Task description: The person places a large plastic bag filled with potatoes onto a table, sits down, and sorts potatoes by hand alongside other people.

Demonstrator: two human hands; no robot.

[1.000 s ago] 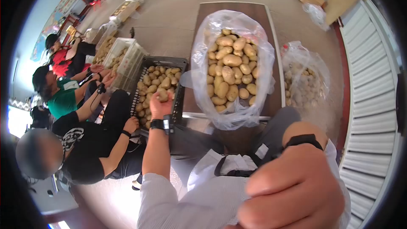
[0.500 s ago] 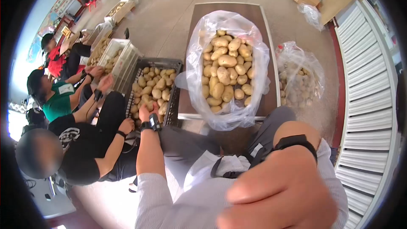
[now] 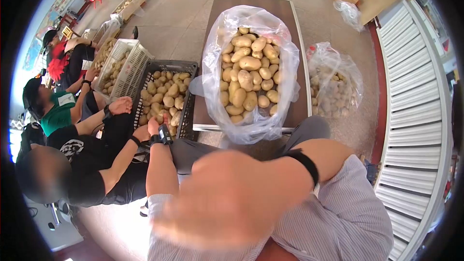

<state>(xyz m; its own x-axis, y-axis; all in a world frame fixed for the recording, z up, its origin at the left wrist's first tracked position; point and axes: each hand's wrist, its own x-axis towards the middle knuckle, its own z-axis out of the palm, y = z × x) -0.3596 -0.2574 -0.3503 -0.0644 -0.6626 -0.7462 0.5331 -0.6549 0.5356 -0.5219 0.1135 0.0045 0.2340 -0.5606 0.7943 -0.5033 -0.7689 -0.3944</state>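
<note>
Potatoes (image 3: 164, 94) fill the black crate (image 3: 187, 116), those at its near end partly hidden by your left hand (image 3: 154, 126), which reaches forward; whether it pinches one, I can't tell. Your right hand (image 3: 227, 198), badly blurred, crosses your torso, covering your lap; its finger pose is unreadable. Beyond, a plastic bag (image 3: 251, 133) lies open on the desk (image 3: 296, 113).

Striped shirt (image 3: 355, 208) — short-sleeved, grey trousers (image 3: 311, 129), black bands (image 3: 306, 164) — one per wrist

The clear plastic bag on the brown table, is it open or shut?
Open: the clear plastic bag has its mouth spread wide, showing yellow-brown potatoes inside.
</note>
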